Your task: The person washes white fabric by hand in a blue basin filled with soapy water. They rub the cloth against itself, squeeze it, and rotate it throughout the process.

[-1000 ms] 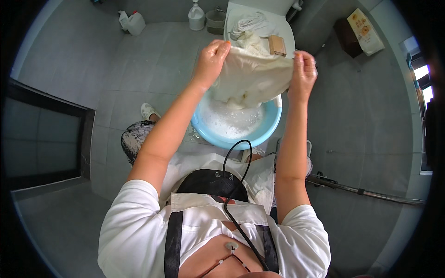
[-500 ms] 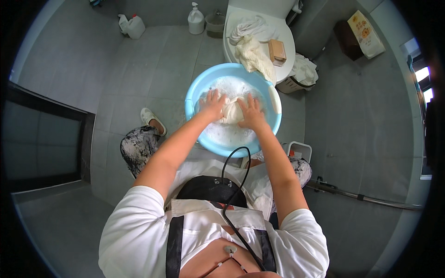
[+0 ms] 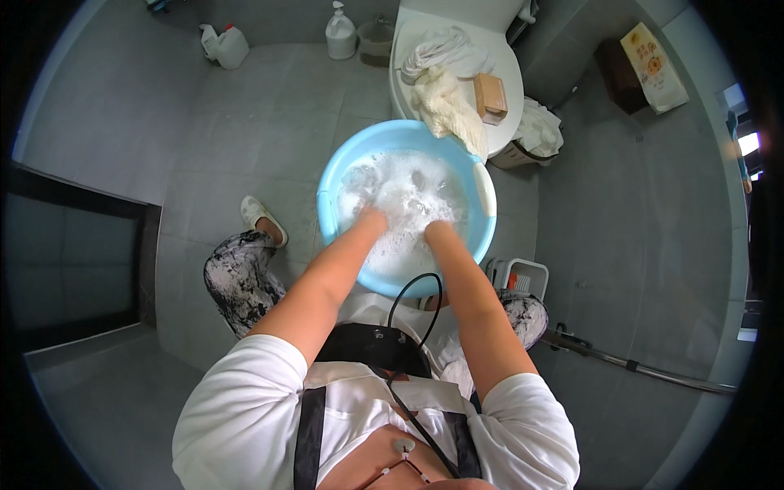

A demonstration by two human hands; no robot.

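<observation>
A light blue basin of foamy, churning water stands on the floor in front of me. Both arms reach down into it. My left hand is sunk past the wrist in the suds, left of the basin's middle. A little to its right, my right hand is under the foam as well. The fingers of both are hidden, so what they hold cannot be seen. No white cloth shows above the water. A cream knitted cloth hangs from the toilet seat down to the basin's far rim.
Behind the basin is a toilet, with a white cloth and a small cardboard box on its lid. A bin with white contents, a pump bottle and a white jug stand around. A black cable loops near my lap.
Both hands have pushed down under the water, along with the white cloth that was between them. The water is now splashing and frothier.
</observation>
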